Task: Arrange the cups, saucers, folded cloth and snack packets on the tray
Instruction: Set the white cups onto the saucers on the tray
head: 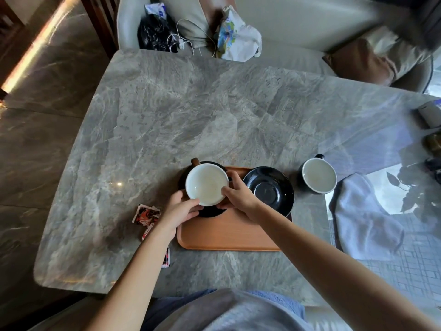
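Observation:
A brown wooden tray (222, 235) lies on the marble table. On its far left a brown-handled cup (206, 183) with a white inside stands on a black saucer (212, 212). My left hand (177, 209) and my right hand (238, 193) hold this cup and saucer from both sides. A second black saucer (269, 189) rests empty on the tray's far right. A dark cup (318, 175) stands on the table, right of the tray. A pale folded cloth (365, 218) lies further right. Red snack packets (145, 215) lie left of the tray, one packet (166, 258) under my left forearm.
The grey marble table (191, 115) has a rounded near-left corner. Beyond its far edge a sofa holds a black bag (155, 32), a white cable (183, 39), a patterned bag (236, 37) and a brown cushion (360, 60). Small objects (432, 130) sit at the table's right edge.

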